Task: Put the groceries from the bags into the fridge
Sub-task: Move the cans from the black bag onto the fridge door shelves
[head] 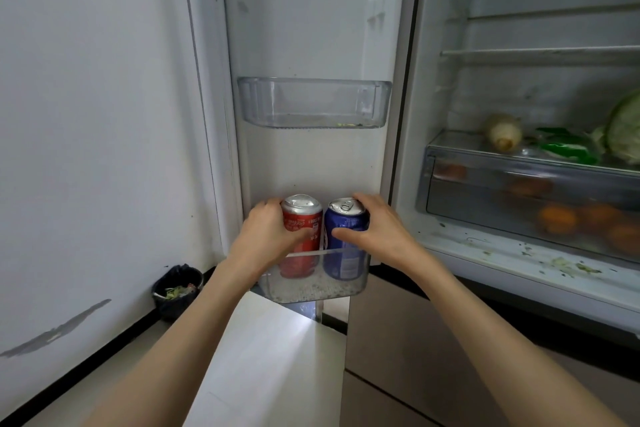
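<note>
L hand (268, 230) red can (302, 222), R hand (379, 229) blue can (344, 224)

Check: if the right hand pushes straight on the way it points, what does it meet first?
Likely the door's inner panel behind the lower door bin. The right hand grips the blue can, already in that bin; depth unclear.

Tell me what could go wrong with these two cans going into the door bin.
The red can and blue can stand well above the lower door bin's front rim, so either could tip out when the left hand and right hand let go or the door swings.
</note>
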`<state>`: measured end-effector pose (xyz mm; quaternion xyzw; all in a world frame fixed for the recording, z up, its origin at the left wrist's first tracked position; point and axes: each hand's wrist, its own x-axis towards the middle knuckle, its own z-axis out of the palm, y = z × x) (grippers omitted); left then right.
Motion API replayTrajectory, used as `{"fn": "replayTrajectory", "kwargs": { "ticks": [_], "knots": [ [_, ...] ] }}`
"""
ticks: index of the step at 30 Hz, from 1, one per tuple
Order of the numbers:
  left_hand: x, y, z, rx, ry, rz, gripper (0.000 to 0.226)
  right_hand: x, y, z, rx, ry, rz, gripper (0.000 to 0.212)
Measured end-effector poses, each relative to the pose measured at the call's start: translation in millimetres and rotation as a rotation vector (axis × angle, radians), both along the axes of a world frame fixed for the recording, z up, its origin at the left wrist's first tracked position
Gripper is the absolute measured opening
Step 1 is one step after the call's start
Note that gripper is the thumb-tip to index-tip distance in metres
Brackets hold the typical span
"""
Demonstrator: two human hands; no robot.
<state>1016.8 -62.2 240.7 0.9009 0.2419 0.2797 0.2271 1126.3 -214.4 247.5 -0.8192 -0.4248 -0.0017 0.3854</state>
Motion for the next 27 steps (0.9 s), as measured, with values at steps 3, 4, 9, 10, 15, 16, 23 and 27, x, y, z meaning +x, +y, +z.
{"fn": "replayTrajectory", "kwargs": {
  "ticks": [3,4,9,10,15,16,23,27],
  "knots": [
    [-3,-4,-3,0.034,-0.046,-0.009,0.045,-3,-2,-4,0.001,-0.041,-0.028,0.069],
    [-4,-6,-4,0.044,-0.057,-0.013,0.043,-4,-2,-6,0.01,-0.057,-0.034,0.068],
    [-15,-14,-6,0.115,-0.143,-0.022,0.051,-14,-6,-11,0.047,-0.125,-0.044,0.062],
    [-20,-16,-8,0.13,-0.171,-0.031,0.053,-16,-7,-12,0.051,-0.141,-0.058,0.061],
    [-61,-22,-27,0.21,-0.221,-0.128,0.051,-49,-7,-18,0.124,-0.283,-0.103,0.061],
    [-71,-21,-33,0.221,-0.212,-0.132,0.053,-61,-5,-20,0.116,-0.312,-0.083,0.061],
    [-179,10,-67,0.391,-0.016,0.034,0.056,-162,35,-54,0.07,-0.455,0.072,0.066],
    [-280,30,-100,0.404,0.19,0.171,0.056,-244,70,-95,0.0,-0.462,0.18,0.064]
  ]
}}
